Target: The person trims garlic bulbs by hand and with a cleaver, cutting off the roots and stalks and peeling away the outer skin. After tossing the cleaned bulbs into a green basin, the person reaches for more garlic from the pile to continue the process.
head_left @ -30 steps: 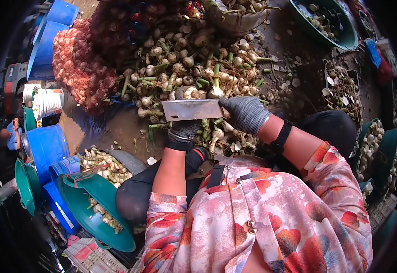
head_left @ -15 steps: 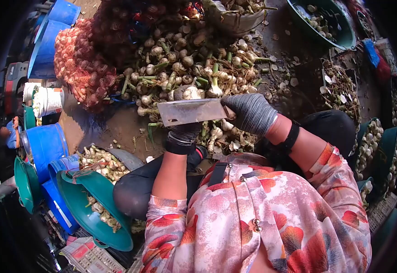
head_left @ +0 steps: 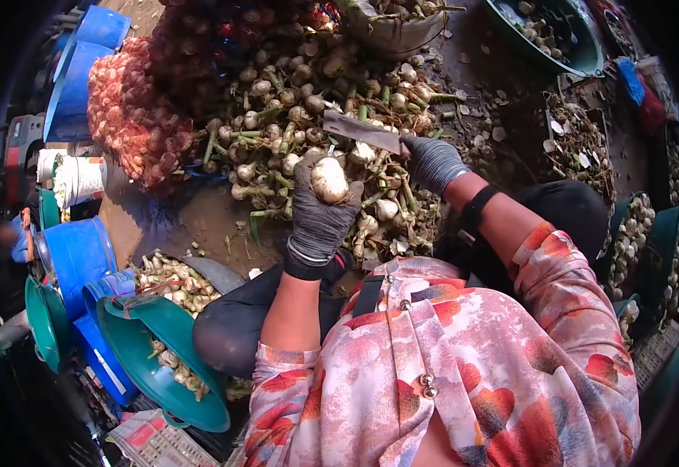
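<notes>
My left hand [head_left: 320, 214], in a grey knit glove, is closed around a garlic bulb [head_left: 329, 180] with its pale round face turned up. Gloved the same way, my right hand [head_left: 434, 163] grips a cleaver [head_left: 364, 132] by the handle. The wide blade points left, tilted, just above and to the right of the bulb and apart from it. Under and beyond both hands spreads a heap of garlic bulbs [head_left: 293, 101] with cut green stalks.
Red mesh sacks of garlic [head_left: 133, 109] stand at the far left of the heap. A green basin [head_left: 164, 381] with some garlic sits by my left knee, near blue tubs [head_left: 83, 249]. A white bucket [head_left: 390, 35] and another green basin [head_left: 588, 62] stand at the back.
The left hand has come out from behind the blade and turned up, showing the bulb. The cleaver has moved right and up, with its blade now tilted.
</notes>
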The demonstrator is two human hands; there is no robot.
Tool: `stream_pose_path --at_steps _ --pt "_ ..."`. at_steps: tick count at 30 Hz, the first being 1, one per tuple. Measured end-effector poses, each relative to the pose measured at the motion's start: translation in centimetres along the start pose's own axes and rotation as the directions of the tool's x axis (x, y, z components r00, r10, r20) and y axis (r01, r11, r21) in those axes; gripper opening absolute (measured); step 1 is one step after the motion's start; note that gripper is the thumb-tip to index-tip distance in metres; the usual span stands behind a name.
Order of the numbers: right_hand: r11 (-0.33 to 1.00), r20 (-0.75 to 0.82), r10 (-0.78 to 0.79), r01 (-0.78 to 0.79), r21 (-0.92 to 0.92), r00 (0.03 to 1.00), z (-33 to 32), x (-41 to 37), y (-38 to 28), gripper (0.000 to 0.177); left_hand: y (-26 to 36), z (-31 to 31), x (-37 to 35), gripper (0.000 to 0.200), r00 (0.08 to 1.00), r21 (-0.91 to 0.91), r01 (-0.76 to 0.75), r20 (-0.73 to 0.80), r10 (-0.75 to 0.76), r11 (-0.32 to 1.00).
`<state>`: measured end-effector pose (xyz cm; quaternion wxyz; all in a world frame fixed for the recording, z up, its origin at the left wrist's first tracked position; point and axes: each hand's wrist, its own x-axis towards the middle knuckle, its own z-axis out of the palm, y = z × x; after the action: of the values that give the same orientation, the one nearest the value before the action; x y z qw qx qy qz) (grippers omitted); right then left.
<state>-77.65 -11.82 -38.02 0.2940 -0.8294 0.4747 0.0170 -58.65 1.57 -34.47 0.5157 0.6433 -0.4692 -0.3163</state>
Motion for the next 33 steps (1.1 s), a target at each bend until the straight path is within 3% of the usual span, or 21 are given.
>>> stream_pose_path --at_steps 2,4,5,8,11,12,13,15,16,17,18,20,21,22,23,24,26,27,28,30,33 --pt "0.995 0.145 0.078 -0.069 -0.066 0.986 0.4 0.8 3.7 0.034 2.1 -0.4 0.1 0.062 0.999 -0.119 0.006 0.041 -0.001 0.993" --pt "0.986 -0.003 0.136 -0.136 0.093 0.991 -1.6 -0.4 -0.8 0.033 0.6 -1.4 0.9 0.066 0.987 0.108 -0.161 -0.001 0.162 0.981" --pt "0.994 -0.06 0.015 -0.008 0.111 0.998 -2.0 -1.2 -2.1 0.034 -0.5 -1.7 1.2 0.067 0.983 0.142 -0.18 -0.004 0.182 0.973" --pt "0.921 -0.199 -0.339 0.367 0.127 0.92 -2.8 -3.8 -4.7 0.03 -3.0 -2.0 1.3 0.062 0.99 -0.099 0.12 0.081 -0.112 0.988" --pt "0.877 -0.024 -0.477 0.478 0.046 0.878 -3.8 -4.6 -6.6 0.023 -1.4 -1.7 0.5 0.055 0.999 -0.119 0.005 0.034 -0.001 0.993" --pt "0.879 0.023 -0.477 0.477 -0.009 0.879 -4.0 -4.7 -6.8 0.021 -1.1 -1.7 0.5 0.053 0.999 -0.124 -0.037 0.014 0.039 0.992" --pt "0.894 0.02 -0.448 0.448 -0.02 0.894 -3.7 -4.5 -6.6 0.022 -1.9 -2.0 0.5 0.056 0.994 0.089 -0.112 0.007 0.112 0.99" --pt "0.925 -0.005 -0.377 0.376 -0.048 0.926 -2.3 -3.6 -5.4 0.022 -1.6 -2.2 0.4 0.06 0.985 0.289 -0.168 0.085 0.15 0.942" --pt "0.94 -0.032 -0.337 0.334 -0.068 0.941 -1.6 -2.7 -4.1 0.021 -1.0 -2.0 0.2 0.064 0.998 0.216 -0.056 0.035 0.05 0.975" --pt "0.989 -0.051 -0.148 0.147 -0.02 0.988 -1.0 -1.6 -3.1 0.023 -0.3 -1.8 0.0 0.068 0.999 0.133 0.052 -0.015 -0.051 0.99" --pt "0.987 0.068 -0.017 0.028 -0.161 0.998 -2.9 -1.0 -3.2 0.026 -0.7 -1.5 0.1 0.069 0.997 0.033 -0.048 -0.064 0.05 0.998" --pt "0.999 -0.032 -0.009 0.007 -0.051 0.999 -2.7 -0.8 -2.2 0.034 -0.9 -2.3 0.5 0.07 0.981 0.23 -0.173 -0.048 0.188 0.958" --pt "1.0 -0.152 0.007 -0.01 -0.017 0.988 -2.0 -0.9 -2.5 0.034 -0.7 -2.6 0.6 0.07 0.982 0.23 -0.156 -0.069 0.176 0.961" --pt "0.993 -0.129 -0.046 0.059 0.098 0.991 -1.5 -1.3 -2.9 0.034 -0.5 -3.0 0.8 0.07 0.982 0.229 -0.141 -0.09 0.165 0.963" --pt "0.97 -0.121 -0.097 0.121 0.212 0.988 -1.7 -1.9 -3.7 0.034 -1.5 -3.4 1.0 0.064 0.993 -0.141 0.016 -0.11 -0.031 0.99" --pt "0.929 -0.121 -0.144 0.177 0.325 0.982 -1.8 -2.4 -4.5 0.033 -1.7 -3.7 1.3 0.059 0.966 -0.5 0.135 -0.126 -0.226 0.855" --pt "0.862 -0.052 -0.172 0.175 0.476 0.984 -2.0 -3.9 -6.8 0.031 -1.0 -3.3 1.3 0.053 0.854 -0.838 0.152 -0.156 -0.496 0.525" --pt "0.851 -0.046 -0.167 0.168 0.498 0.985 -1.7 -4.4 -7.7 0.029 -1.2 -3.7 1.7 0.053 0.95 -0.951 0.085 -0.013 -0.313 0.297" --pt "0.84 -0.04 -0.165 0.162 0.518 0.985 -1.5 -4.6 -8.3 0.028 -1.0 -3.1 1.4 0.058 0.956 -0.918 0.021 -0.098 -0.276 0.397" --pt "0.801 -0.066 -0.223 0.222 0.556 0.973 0.1 -4.4 -8.5 0.029 -0.3 -3.0 1.3 0.062 0.966 -0.969 0.071 0.008 -0.257 0.236" --pt "0.855 0.14 -0.108 0.02 0.519 0.984 1.3 -3.9 -8.4 0.041 0.3 -4.0 0.4 0.054 0.965 -0.996 0.033 0.01 -0.26 0.084"
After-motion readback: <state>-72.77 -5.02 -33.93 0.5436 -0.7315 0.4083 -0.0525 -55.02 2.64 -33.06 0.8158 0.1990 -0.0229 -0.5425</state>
